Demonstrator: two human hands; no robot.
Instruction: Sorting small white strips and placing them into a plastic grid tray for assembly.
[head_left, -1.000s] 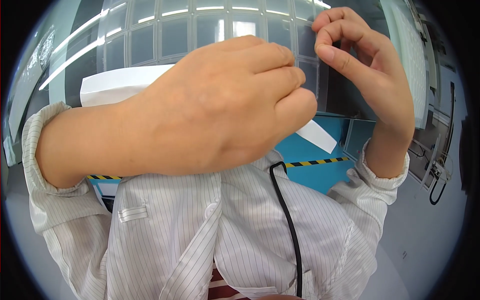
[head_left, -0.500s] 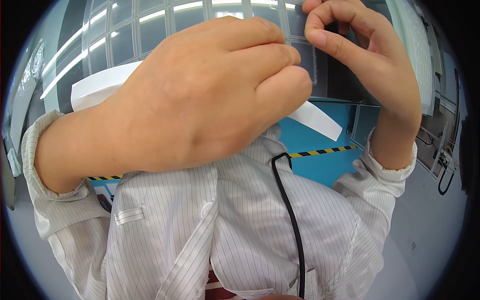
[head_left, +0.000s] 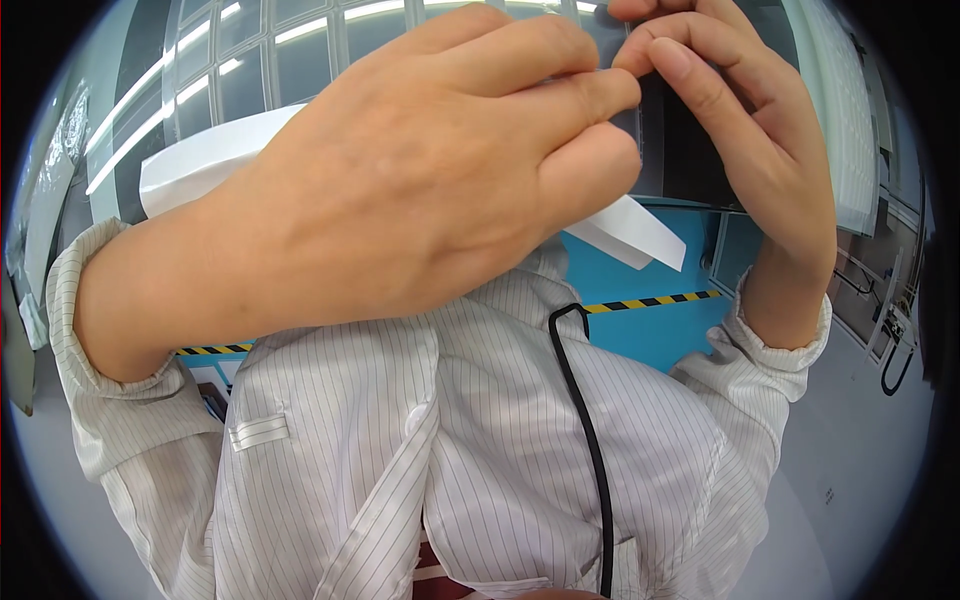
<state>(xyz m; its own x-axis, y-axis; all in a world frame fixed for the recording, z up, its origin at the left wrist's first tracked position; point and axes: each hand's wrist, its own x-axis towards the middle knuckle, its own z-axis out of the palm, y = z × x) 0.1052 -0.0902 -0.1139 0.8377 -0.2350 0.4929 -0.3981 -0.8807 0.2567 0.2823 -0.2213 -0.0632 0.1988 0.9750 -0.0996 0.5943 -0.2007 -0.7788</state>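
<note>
My left hand (head_left: pixel 420 170) reaches across the middle, back toward me, with its fingers curled and their tips turned out of sight. My right hand (head_left: pixel 745 110) is at the upper right with thumb and index finger bent close together. The fingertips of both hands meet or nearly meet; anything between them is too small or hidden to make out. Behind my left forearm shows a white paper-like strip (head_left: pixel 205 160), and past the left thumb a white folded piece (head_left: pixel 632 232). My left hand covers whatever links them. Beyond lies a clear tray with rectangular compartments (head_left: pixel 240 92).
A dark surface (head_left: pixel 690 150) lies under my right hand. Stacked white translucent sheets or trays (head_left: pixel 845 150) stand at the right. Crinkled clear plastic (head_left: pixel 65 140) is at the far left. Below the bench edge are a blue panel (head_left: pixel 640 330) and yellow-black striped tape (head_left: pixel 655 301).
My left hand has shifted right and slightly up, toward the right hand. The gap between the two hands' fingertips has closed. The white folded piece has turned slightly.
</note>
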